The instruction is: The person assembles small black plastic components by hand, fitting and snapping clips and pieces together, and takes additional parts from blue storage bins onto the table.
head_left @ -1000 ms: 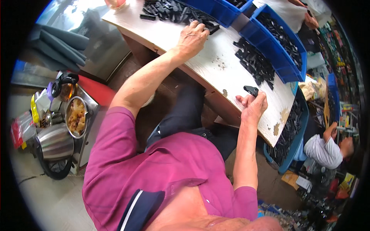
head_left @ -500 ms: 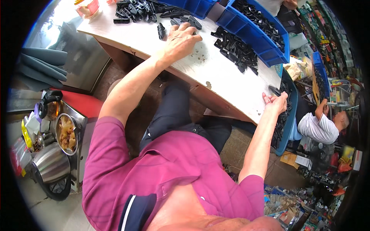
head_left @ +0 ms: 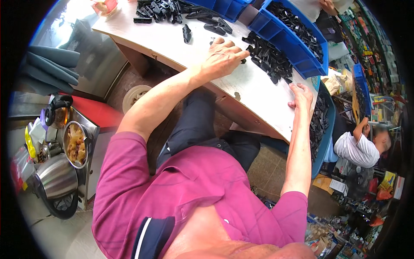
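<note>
My left hand (head_left: 225, 59) is over the white table (head_left: 189, 56), fingers closed round a small black plastic piece (head_left: 243, 61) that shows only at the fingertips. To the right, at the table's edge, my right hand (head_left: 302, 98) has its thumb and fingers apart, with nothing visible between them. One loose black piece (head_left: 186, 33) lies left of my left hand, and a few more black pieces (head_left: 217, 26) rest beyond it. A heap of small black parts (head_left: 269, 58) spreads between my two hands.
Blue bins (head_left: 286, 39) of black parts line the table's far side; another black pile (head_left: 159, 11) sits far left. A blue-green tub (head_left: 319, 157) with black parts stands beside the table's right end. Kettle (head_left: 58, 177) and pot (head_left: 76, 144) are at left. Another person (head_left: 358, 149) works at right.
My left hand has moved right, away from the loose pieces toward the heap. My right hand has moved up and left from the tub's edge; the black piece in it no longer shows.
</note>
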A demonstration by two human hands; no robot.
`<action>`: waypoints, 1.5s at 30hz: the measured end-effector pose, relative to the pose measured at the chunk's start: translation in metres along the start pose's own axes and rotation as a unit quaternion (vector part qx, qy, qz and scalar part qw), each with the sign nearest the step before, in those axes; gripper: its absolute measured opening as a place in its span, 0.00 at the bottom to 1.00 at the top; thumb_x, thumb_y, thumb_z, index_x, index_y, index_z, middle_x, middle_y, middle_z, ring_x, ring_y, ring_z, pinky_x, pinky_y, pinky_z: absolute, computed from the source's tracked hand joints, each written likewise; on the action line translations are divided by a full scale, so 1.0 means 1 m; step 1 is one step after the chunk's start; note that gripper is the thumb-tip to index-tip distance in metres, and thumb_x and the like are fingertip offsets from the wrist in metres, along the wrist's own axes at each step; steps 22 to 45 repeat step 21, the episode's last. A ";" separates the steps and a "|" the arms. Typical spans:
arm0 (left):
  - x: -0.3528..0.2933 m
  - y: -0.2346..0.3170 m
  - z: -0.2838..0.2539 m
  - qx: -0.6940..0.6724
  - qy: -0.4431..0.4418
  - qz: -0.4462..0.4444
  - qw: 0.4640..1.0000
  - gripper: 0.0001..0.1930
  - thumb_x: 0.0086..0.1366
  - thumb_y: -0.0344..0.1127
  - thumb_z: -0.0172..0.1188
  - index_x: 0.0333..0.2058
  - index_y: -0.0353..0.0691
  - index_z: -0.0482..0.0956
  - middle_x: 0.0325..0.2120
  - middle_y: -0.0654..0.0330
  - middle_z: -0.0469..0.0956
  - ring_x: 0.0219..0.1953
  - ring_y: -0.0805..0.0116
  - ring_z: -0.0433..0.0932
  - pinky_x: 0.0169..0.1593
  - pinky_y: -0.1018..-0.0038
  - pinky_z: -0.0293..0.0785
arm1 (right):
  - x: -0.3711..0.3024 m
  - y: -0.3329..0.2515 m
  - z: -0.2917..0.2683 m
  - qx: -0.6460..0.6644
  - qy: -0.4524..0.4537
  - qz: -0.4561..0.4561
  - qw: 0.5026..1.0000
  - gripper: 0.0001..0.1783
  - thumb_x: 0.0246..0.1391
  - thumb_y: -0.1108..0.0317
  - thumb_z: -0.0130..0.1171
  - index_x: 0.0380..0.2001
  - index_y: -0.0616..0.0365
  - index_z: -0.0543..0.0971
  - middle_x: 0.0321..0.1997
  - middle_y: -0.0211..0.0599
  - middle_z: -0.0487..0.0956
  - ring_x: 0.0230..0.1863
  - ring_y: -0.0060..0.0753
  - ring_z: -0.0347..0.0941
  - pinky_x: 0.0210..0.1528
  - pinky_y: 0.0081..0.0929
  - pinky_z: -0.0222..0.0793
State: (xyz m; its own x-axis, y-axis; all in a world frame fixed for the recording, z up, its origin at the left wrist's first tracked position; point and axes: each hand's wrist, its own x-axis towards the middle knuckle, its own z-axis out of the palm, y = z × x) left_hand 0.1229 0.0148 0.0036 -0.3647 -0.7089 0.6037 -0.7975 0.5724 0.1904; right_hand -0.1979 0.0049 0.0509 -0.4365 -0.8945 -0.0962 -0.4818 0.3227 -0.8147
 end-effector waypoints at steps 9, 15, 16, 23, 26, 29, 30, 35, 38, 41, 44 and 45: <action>0.000 -0.002 0.000 -0.015 0.079 -0.066 0.995 0.22 0.52 0.26 0.55 0.48 0.44 0.79 0.40 0.58 0.81 0.49 0.59 0.76 0.57 0.60 0.64 | 0.002 -0.008 0.012 -0.226 -0.002 -0.131 0.965 0.20 0.45 0.55 0.68 0.36 0.59 0.83 0.37 0.44 0.82 0.22 0.39 0.77 0.13 0.29 0.72; 0.001 -0.013 0.000 -0.005 0.249 -0.106 0.963 0.17 0.52 0.23 0.56 0.43 0.35 0.80 0.40 0.51 0.81 0.48 0.53 0.77 0.56 0.59 0.69 | 0.005 0.006 0.001 -0.030 -0.001 -0.011 0.999 0.17 0.50 0.57 0.66 0.33 0.61 0.79 0.17 0.34 0.71 0.10 0.28 0.65 0.14 0.29 0.71; 0.001 -0.012 -0.002 -0.002 0.250 -0.108 0.962 0.17 0.52 0.23 0.56 0.43 0.35 0.80 0.40 0.51 0.81 0.48 0.53 0.77 0.56 0.59 0.69 | 0.002 0.007 -0.001 -0.029 -0.004 -0.014 0.999 0.17 0.50 0.57 0.66 0.33 0.61 0.79 0.17 0.34 0.71 0.10 0.28 0.65 0.14 0.29 0.71; -0.011 0.022 -0.008 -0.153 0.198 -0.137 0.958 0.14 0.55 0.32 0.67 0.41 0.38 0.80 0.38 0.51 0.81 0.46 0.53 0.78 0.51 0.61 0.74 | -0.042 0.009 0.016 0.235 -0.096 0.049 0.966 0.14 0.55 0.59 0.63 0.33 0.58 0.74 0.09 0.27 0.61 0.07 0.24 0.59 0.18 0.33 0.75; -0.011 0.022 -0.008 -0.153 0.198 -0.137 0.958 0.14 0.55 0.32 0.67 0.41 0.38 0.80 0.38 0.51 0.81 0.46 0.53 0.78 0.51 0.61 0.74 | -0.042 0.009 0.016 0.235 -0.096 0.049 0.966 0.14 0.55 0.59 0.63 0.33 0.58 0.74 0.09 0.27 0.61 0.07 0.24 0.59 0.18 0.33 0.75; -0.011 0.022 -0.008 -0.153 0.198 -0.137 0.958 0.14 0.55 0.32 0.67 0.41 0.38 0.80 0.38 0.51 0.81 0.46 0.53 0.78 0.51 0.61 0.74 | -0.042 0.009 0.016 0.235 -0.096 0.049 0.966 0.14 0.55 0.59 0.63 0.33 0.58 0.74 0.09 0.27 0.61 0.07 0.24 0.59 0.18 0.33 0.75; -0.011 0.022 -0.008 -0.153 0.198 -0.137 0.958 0.14 0.55 0.32 0.67 0.41 0.38 0.80 0.38 0.51 0.81 0.46 0.53 0.78 0.51 0.61 0.74 | -0.042 0.009 0.016 0.235 -0.096 0.049 0.966 0.14 0.55 0.59 0.63 0.33 0.58 0.74 0.09 0.27 0.61 0.07 0.24 0.59 0.18 0.33 0.75; -0.011 0.022 -0.008 -0.153 0.198 -0.137 0.958 0.14 0.55 0.32 0.67 0.41 0.38 0.80 0.38 0.51 0.81 0.46 0.53 0.78 0.51 0.61 0.74 | -0.042 0.009 0.016 0.235 -0.096 0.049 0.966 0.14 0.55 0.59 0.63 0.33 0.58 0.74 0.09 0.27 0.61 0.07 0.24 0.59 0.18 0.33 0.75; -0.011 0.022 -0.008 -0.153 0.198 -0.137 0.958 0.14 0.55 0.32 0.67 0.41 0.38 0.80 0.38 0.51 0.81 0.46 0.53 0.78 0.51 0.61 0.74 | -0.042 0.009 0.016 0.235 -0.096 0.049 0.966 0.14 0.55 0.59 0.63 0.33 0.58 0.74 0.09 0.27 0.61 0.07 0.24 0.59 0.18 0.33 0.75; -0.011 0.022 -0.008 -0.153 0.198 -0.137 0.958 0.14 0.55 0.32 0.67 0.41 0.38 0.80 0.38 0.51 0.81 0.46 0.53 0.78 0.51 0.61 0.74 | -0.042 0.009 0.016 0.235 -0.096 0.049 0.966 0.14 0.55 0.59 0.63 0.33 0.58 0.74 0.09 0.27 0.61 0.07 0.24 0.59 0.18 0.33 0.75; -0.011 0.022 -0.008 -0.153 0.198 -0.137 0.958 0.14 0.55 0.32 0.67 0.41 0.38 0.80 0.38 0.51 0.81 0.46 0.53 0.78 0.51 0.61 0.74 | -0.042 0.009 0.016 0.235 -0.096 0.049 0.966 0.14 0.55 0.59 0.63 0.33 0.58 0.74 0.09 0.27 0.61 0.07 0.24 0.59 0.18 0.33 0.75; -0.011 0.022 -0.008 -0.153 0.198 -0.137 0.958 0.14 0.55 0.32 0.67 0.41 0.38 0.80 0.38 0.51 0.81 0.46 0.53 0.78 0.51 0.61 0.74 | -0.042 0.009 0.016 0.235 -0.096 0.049 0.966 0.14 0.55 0.59 0.63 0.33 0.58 0.74 0.09 0.27 0.61 0.07 0.24 0.59 0.18 0.33 0.75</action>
